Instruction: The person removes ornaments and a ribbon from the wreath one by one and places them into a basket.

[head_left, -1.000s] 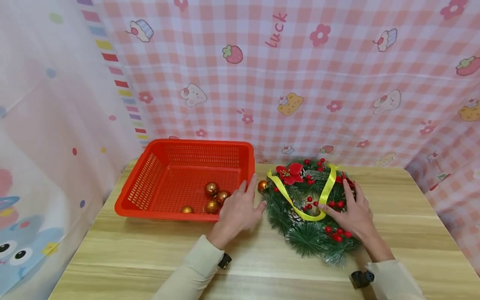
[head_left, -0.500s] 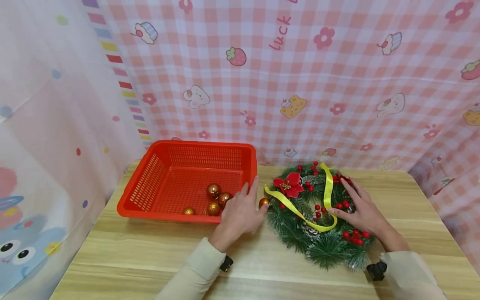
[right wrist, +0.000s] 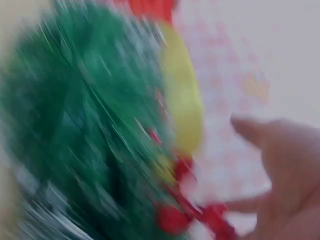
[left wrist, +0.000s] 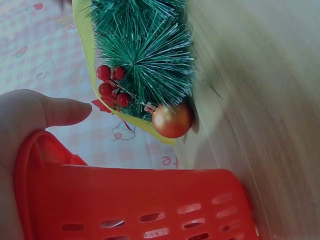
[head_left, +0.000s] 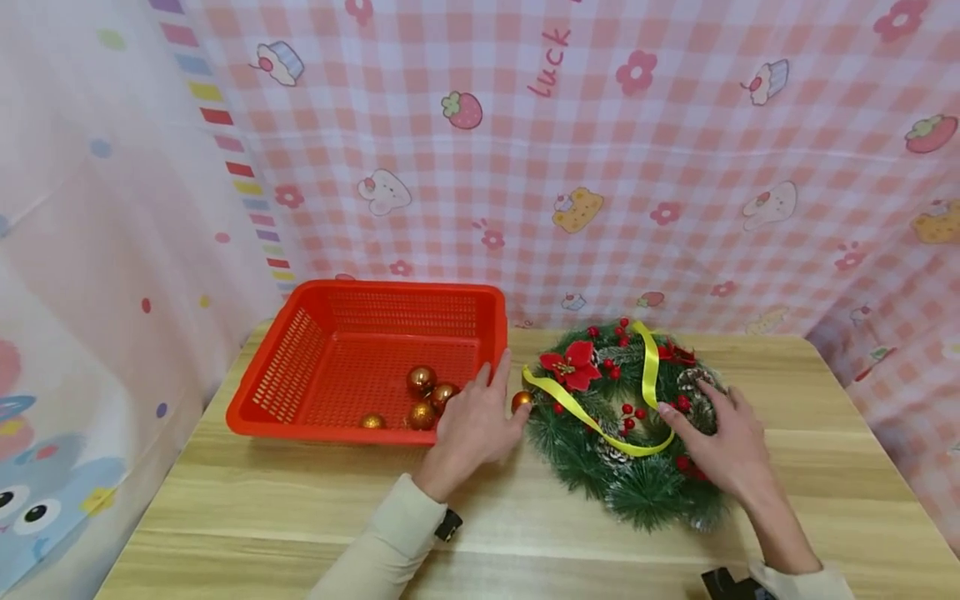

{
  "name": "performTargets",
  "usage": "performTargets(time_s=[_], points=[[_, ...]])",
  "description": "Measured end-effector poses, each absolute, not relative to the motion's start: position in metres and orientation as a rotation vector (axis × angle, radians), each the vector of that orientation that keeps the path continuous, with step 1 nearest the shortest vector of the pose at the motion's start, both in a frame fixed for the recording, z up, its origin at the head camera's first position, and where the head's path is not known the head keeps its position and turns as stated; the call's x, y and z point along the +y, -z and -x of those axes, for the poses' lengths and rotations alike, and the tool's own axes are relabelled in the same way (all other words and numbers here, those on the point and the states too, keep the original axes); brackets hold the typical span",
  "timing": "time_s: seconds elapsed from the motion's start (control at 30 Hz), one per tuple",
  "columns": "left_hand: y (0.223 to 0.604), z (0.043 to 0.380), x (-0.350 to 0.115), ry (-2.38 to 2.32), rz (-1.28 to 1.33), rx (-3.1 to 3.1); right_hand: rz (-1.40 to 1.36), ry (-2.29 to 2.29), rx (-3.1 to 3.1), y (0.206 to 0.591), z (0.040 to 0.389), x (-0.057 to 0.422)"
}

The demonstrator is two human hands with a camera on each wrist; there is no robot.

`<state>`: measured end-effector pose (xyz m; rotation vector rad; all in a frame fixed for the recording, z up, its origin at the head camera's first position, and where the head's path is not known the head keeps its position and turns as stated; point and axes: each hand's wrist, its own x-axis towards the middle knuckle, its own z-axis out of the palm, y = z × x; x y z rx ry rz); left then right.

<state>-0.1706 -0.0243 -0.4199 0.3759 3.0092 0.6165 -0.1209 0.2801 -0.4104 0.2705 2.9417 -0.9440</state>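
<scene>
A green wreath [head_left: 645,492] with red berries, red flowers and pinecones lies on the table, a yellow ribbon [head_left: 573,408] looped across its top. My right hand [head_left: 723,442] is spread over the wreath's right side; in the blurred right wrist view its thumb is apart from the greenery. A copper bauble [head_left: 522,401] sits at the wreath's left edge, close to my left thumb. My left hand [head_left: 472,425] rests over the right front corner of a red basket [head_left: 367,435]. The left wrist view shows that thumb straight above the rim; the other fingers are hidden there.
Several shiny and glittery copper baubles [head_left: 422,381] lie in the front part of the basket. Behind the wooden table [head_left: 585,558] hangs a pink checked curtain [head_left: 525,167], and a pale curtain [head_left: 90,250] stands along the left side.
The wreath has turned slightly counterclockwise; its bauble has come nearer me, beside my left thumb. My right hand has shifted toward me along the wreath, uncovering a red flower. The left hand stays on the basket.
</scene>
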Motion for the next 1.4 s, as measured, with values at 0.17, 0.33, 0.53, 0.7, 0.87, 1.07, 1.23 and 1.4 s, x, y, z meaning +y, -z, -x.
performTargets(time_s=[0.17,0.33,0.53,0.7,0.87,1.07,1.23,1.4], points=[[0.419,0.172,-0.025,-0.628,-0.370,3.001,-0.476,0.808,2.952,0.426,0.121,0.256],[0.419,0.171,-0.025,-0.613,-0.371,2.999,-0.545,0.804,2.980,0.443,0.127,0.261],[0.419,0.171,-0.025,-0.603,-0.362,3.004,-0.453,0.784,3.011,0.460,0.131,0.276],[0.420,0.172,-0.025,-0.577,-0.363,3.007,-0.347,0.764,3.006,0.462,0.135,0.286],[0.420,0.172,-0.026,-0.574,-0.371,3.022,-0.247,0.794,2.991,0.465,0.141,0.297],[0.420,0.172,-0.025,-0.594,-0.368,3.002,-0.077,0.830,2.977,0.467,0.152,0.315],[0.418,0.170,-0.023,-0.587,-0.389,3.037,0.004,0.790,2.962,0.464,0.161,0.323],[0.417,0.163,-0.018,-0.508,-0.809,3.321,0.010,0.762,2.952,0.461,0.167,0.325]])
